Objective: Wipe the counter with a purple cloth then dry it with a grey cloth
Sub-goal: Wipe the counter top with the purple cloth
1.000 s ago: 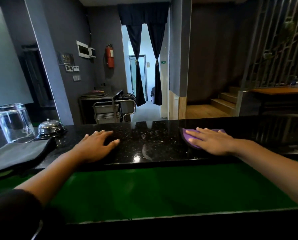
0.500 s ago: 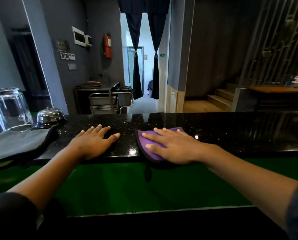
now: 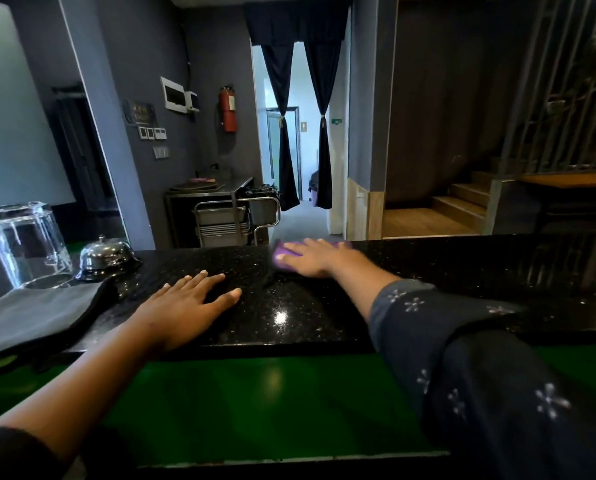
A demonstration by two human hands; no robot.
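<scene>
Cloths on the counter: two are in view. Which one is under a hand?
The purple cloth, pressed flat under the right hand at the far edge. The grey cloth lies untouched at the left.

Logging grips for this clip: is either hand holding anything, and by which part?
Neither grips anything. The right hand presses flat on top of the purple cloth at the counter's far edge; the left hand rests flat on bare counter.

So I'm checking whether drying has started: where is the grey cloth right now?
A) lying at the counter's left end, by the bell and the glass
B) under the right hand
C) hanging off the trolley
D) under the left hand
A: the grey cloth lies untouched at the left end of the counter, beside the bell and glass; the right hand presses the purple cloth.
</scene>
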